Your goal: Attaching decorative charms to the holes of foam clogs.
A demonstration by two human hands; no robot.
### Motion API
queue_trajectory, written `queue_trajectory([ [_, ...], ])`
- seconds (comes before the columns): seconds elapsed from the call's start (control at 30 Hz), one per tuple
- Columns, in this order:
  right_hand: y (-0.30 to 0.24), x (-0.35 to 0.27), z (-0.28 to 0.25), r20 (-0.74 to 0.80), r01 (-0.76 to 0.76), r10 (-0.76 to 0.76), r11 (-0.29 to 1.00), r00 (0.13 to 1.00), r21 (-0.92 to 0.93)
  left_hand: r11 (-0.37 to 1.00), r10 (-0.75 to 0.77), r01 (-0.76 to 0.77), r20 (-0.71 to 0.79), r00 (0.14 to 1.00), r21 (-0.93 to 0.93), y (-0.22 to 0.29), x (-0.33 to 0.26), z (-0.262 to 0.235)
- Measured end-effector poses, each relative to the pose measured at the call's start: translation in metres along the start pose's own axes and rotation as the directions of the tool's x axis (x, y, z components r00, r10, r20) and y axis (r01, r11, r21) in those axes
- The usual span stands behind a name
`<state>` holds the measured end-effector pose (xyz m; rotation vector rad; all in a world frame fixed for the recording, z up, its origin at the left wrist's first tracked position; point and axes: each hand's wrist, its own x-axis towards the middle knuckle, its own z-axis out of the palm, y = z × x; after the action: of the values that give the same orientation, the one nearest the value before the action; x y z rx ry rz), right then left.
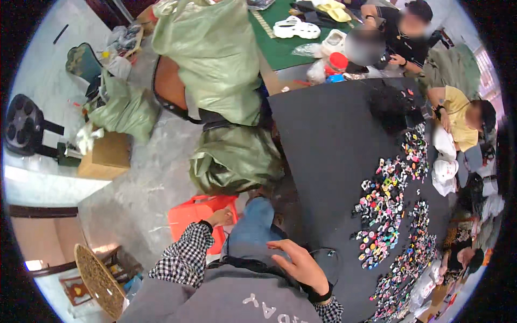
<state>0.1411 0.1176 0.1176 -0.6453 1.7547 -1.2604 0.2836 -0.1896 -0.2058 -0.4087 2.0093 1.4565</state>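
At my left side my left hand (220, 217), below a black-and-white checked sleeve, is closed at the edge of a red plastic stool (183, 216). Its fingertips are partly hidden against the stool. My right hand (302, 265) hangs in front of my body beside the black table (318, 161), fingers stretched out and nothing in them. Many small colourful charms (381, 215) lie in heaps along the table's right part, apart from my hand.
Large green woven sacks (215, 59) stand ahead, with another green sack (234, 159) lower down. A cardboard box (105, 156) sits at left. Two people (412, 32) work beyond the table, near white clogs (296, 28) and a red-lidded jar (336, 63). A round woven tray (99, 280) leans at lower left.
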Motion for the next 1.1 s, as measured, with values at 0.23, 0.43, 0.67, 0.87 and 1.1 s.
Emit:
queue_trajectory([
  [0.23,0.024,0.024,0.012,0.000,-0.018,0.018,0.999,1.000,-0.050,0.939,-0.322,0.339,-0.479,0.816,-0.053,-0.019,-0.007,-0.047],
  [0.43,0.028,0.082,0.038,0.146,-0.157,0.158,0.987,0.977,-0.020,0.983,-0.180,0.134,-0.509,0.842,-0.125,-0.003,0.016,-0.092],
  [0.67,-0.008,0.217,0.099,0.412,0.089,-0.058,0.994,0.909,-0.056,0.974,-0.227,0.205,-0.442,0.868,-0.098,-0.043,0.050,-0.124],
  [0.87,0.103,0.336,0.161,0.493,-0.351,0.012,0.717,0.870,0.602,0.973,-0.205,0.129,-0.455,0.866,-0.192,-0.077,0.085,-0.148],
  [1.1,0.283,0.440,0.174,0.278,-0.253,0.310,0.942,0.909,-0.221,0.910,-0.410,0.400,-0.088,0.908,-0.112,-0.090,0.147,-0.174],
])
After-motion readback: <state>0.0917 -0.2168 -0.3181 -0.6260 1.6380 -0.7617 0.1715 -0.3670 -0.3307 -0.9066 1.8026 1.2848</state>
